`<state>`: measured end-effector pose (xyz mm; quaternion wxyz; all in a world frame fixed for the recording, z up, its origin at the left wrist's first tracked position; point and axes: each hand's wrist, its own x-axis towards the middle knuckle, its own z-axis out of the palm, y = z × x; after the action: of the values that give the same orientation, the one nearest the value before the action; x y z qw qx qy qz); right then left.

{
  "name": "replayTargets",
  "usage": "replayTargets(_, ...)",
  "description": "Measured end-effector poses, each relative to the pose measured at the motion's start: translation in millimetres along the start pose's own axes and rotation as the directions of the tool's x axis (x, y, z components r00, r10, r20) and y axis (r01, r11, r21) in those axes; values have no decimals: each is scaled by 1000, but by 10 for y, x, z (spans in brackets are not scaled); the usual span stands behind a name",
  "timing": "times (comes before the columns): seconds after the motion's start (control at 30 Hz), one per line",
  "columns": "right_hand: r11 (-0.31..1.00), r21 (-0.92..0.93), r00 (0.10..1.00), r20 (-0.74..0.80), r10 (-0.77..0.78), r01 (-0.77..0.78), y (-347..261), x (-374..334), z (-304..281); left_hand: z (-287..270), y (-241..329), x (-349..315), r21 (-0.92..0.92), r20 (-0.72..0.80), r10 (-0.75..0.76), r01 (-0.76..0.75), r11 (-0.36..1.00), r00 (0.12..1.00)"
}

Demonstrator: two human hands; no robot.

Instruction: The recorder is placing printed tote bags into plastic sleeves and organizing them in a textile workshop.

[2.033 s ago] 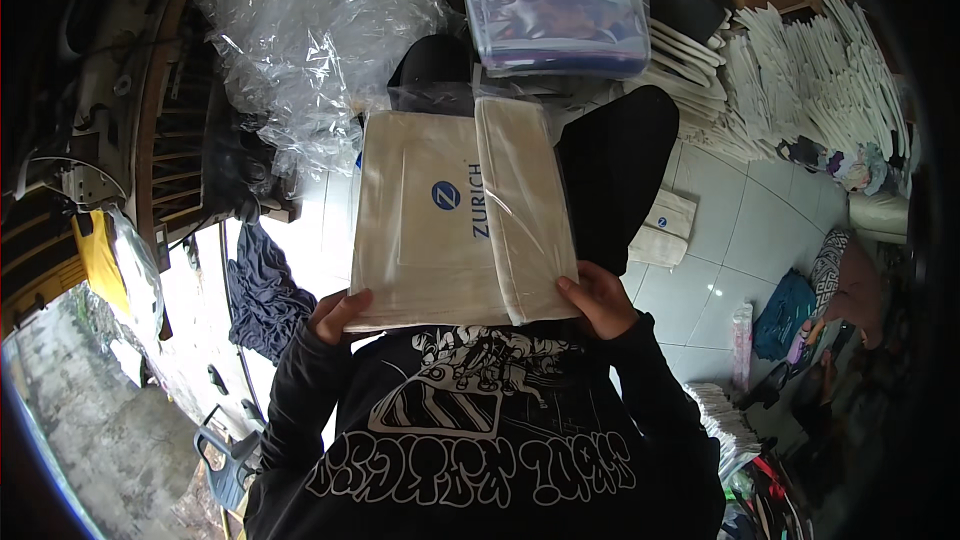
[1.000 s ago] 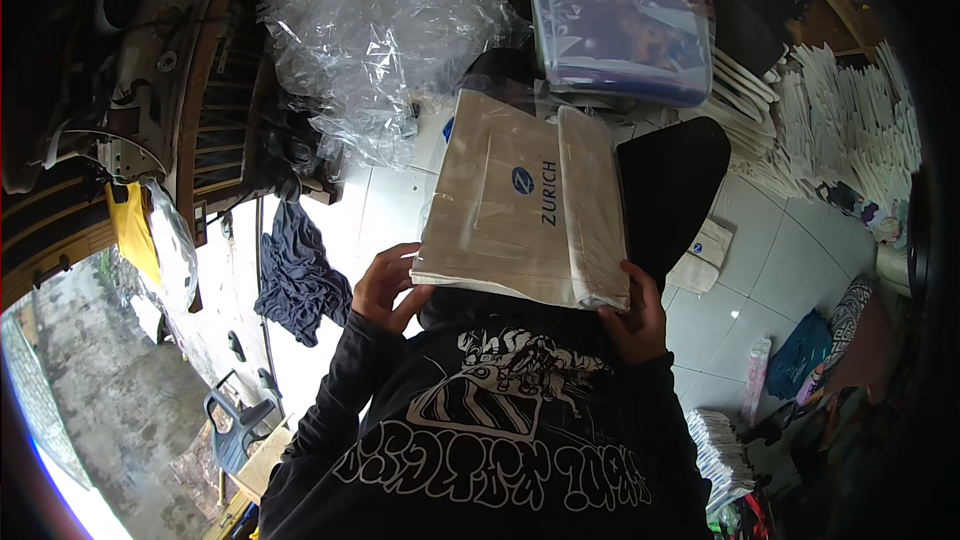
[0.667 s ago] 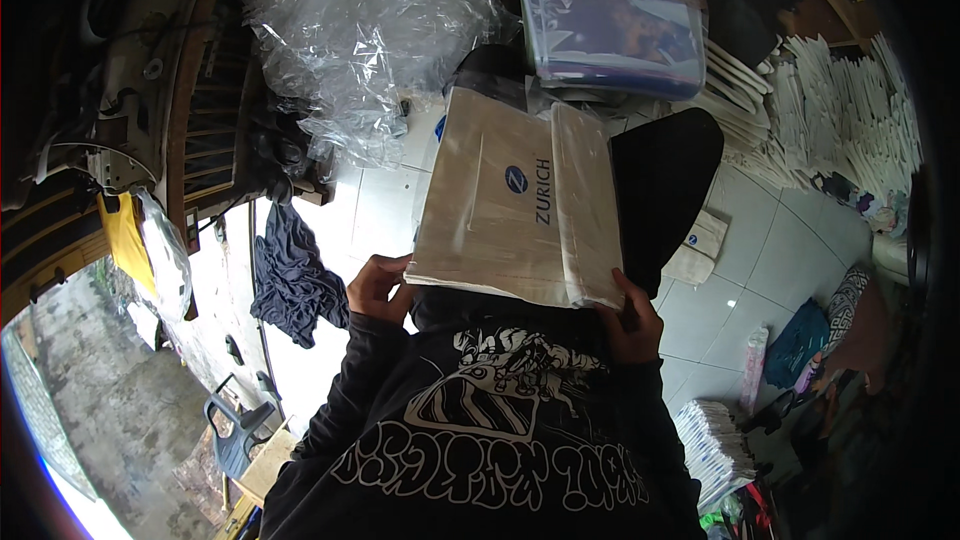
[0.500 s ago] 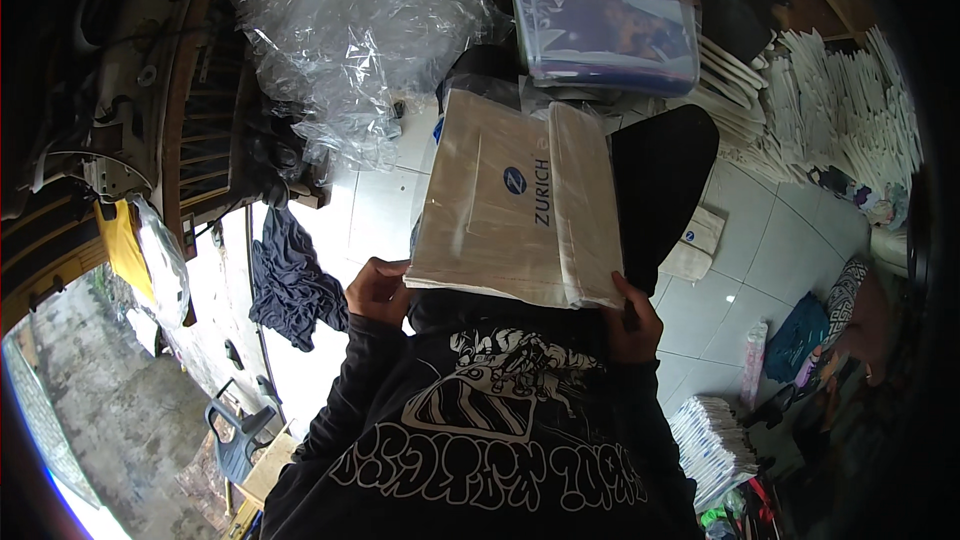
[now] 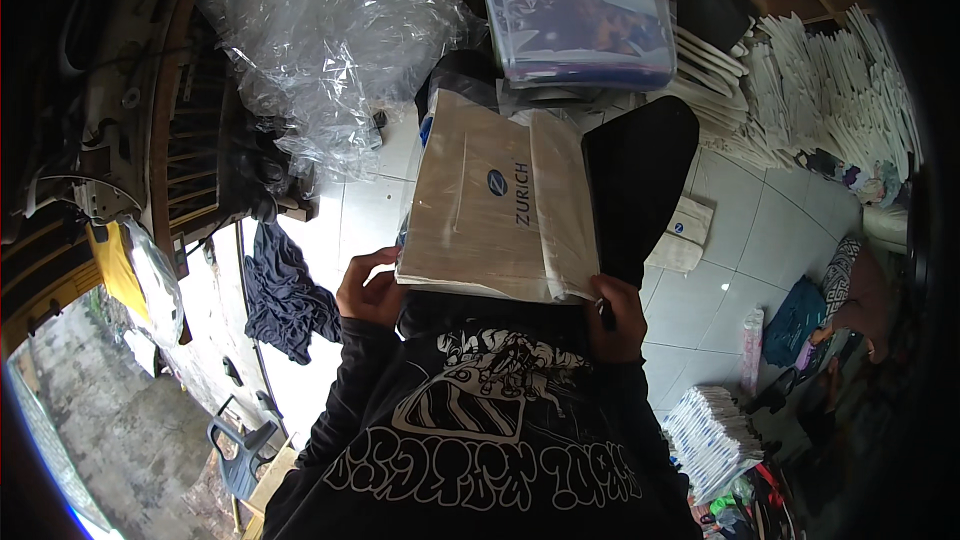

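Observation:
Across my lap lies a folded cream cloth bag [image 5: 460, 230] with a blue printed logo, inside a clear plastic sleeve whose loose end shows at the far edge. My left hand [image 5: 370, 286] pinches the near left corner between thumb and fingers. At the near right corner, my right hand [image 5: 617, 318] is closed on the sleeved bag's edge, its fingertips partly hidden. The bag lies flat, with a folded strip along its right side.
Crumpled clear plastic [image 5: 330, 50] is heaped ahead on the left. Beside it sits a stack of clear plastic sleeves [image 5: 575, 15]. White folded bundles [image 5: 820, 90] line the far right. Another folded cream bag [image 5: 682, 233] rests on the tiles. Dark cloth [image 5: 285, 290] lies left; a person [image 5: 860, 305] is at right.
The view has shifted slightly, so the scene sits further left. Both hands keep hold of the sleeved bag's near corners, and its right edge looks a little more drawn in.

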<state>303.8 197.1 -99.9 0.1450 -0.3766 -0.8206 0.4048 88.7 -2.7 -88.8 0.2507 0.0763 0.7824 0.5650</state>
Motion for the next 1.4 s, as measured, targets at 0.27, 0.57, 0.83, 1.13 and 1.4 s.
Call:
replayTargets(0.27,999,31,997,64,-36,34,2,54,-41,-113,-127,60,-31,169,-281,291,956,945)
replayTargets(0.57,999,-28,996,78,-37,39,-233,261,58,-122,-277,79,-30,226,-233,246,969,946)
replayTargets(0.83,998,-62,1000,-20,3,-4,-288,315,307,-162,-272,99,39,286,-307,309,950,908)
replayTargets(1.13,996,92,991,-133,-4,16,-241,308,330,-337,-549,-48,143,400,-128,76,987,908)
replayTargets(1.4,993,59,993,-51,-104,107,-199,364,325,-537,-493,91,-201,481,-353,493,847,802)
